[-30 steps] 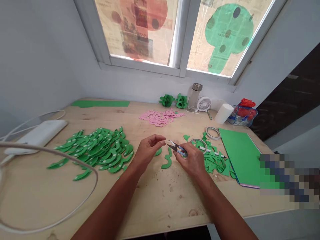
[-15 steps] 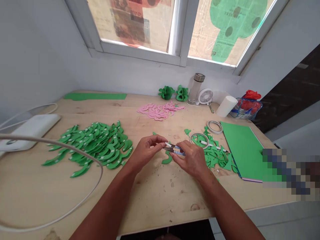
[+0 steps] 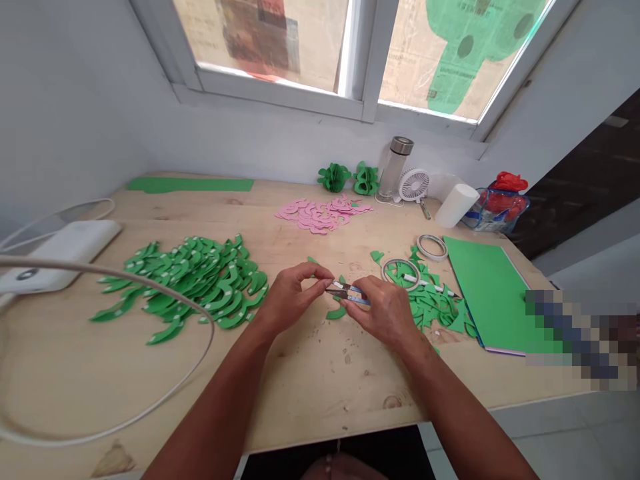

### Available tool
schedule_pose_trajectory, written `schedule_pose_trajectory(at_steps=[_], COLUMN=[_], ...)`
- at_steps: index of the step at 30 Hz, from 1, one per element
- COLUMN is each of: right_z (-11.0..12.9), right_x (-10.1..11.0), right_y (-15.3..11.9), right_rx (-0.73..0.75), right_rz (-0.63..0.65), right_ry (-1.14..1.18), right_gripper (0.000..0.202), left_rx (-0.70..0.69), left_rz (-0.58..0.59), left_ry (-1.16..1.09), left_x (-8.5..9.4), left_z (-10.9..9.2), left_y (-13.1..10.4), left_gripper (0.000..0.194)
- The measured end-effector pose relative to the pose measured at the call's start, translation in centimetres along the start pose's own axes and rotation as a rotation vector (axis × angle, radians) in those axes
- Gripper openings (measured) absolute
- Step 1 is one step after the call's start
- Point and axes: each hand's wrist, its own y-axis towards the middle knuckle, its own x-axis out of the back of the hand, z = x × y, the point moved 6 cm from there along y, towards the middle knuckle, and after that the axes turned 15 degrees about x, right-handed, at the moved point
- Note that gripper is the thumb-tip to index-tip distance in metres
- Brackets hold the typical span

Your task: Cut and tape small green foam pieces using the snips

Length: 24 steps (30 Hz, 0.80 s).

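My right hand (image 3: 387, 308) grips a pair of thread snips (image 3: 356, 295) with blue handles, its blades pointing left. The fingertips of my left hand (image 3: 293, 297) are pinched on a small white strip (image 3: 338, 285) right at the blades; it looks like tape, though most of it is hidden. A curved green paper piece (image 3: 336, 313) lies on the table just below the snips. To the left of my left hand is a heap of curved green paper pieces (image 3: 200, 280) with white patches. Green paper scraps (image 3: 435, 310) lie to the right of my right hand.
Two tape rolls (image 3: 433, 247) and a white pen (image 3: 430, 285) lie among and near the scraps. Green sheets (image 3: 495, 293) are at the right. Pink cutouts (image 3: 320, 215), a glass bottle (image 3: 393, 170) and a fan (image 3: 414, 185) stand behind. A white cable (image 3: 197, 360) loops across the left.
The view has shifted slightly. Both hands stay close together, with the snips' blades still at the white strip between them.
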Motion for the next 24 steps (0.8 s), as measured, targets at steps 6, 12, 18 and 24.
schedule_pose_trajectory(at_steps=[6,12,18,24], right_z=[-0.1,-0.2,-0.5,-2.2], right_x=[-0.3,-0.6,-0.6,0.0], right_y=[0.0,0.0,0.0,-0.1], right_rx=[-0.011,-0.022,-0.040,-0.214], right_rz=[0.033,0.031,0.026,-0.068], right_ry=[0.009,0.031,0.054,0.200], right_gripper=[0.027,0.030,0.029,0.023], left_rx=[-0.137,-0.246,-0.203,0.126], left_rz=[-0.024,-0.045,-0.062,-0.006], left_ry=[0.130,0.108,0.039,-0.345], left_x=[-0.2,-0.4,0.1,-0.3], left_z=[-0.2,-0.6,-0.8,1.4], left_y=[-0.1,-0.3,-0.3,0.4], left_gripper=[0.011,0.010,0.013,0.017])
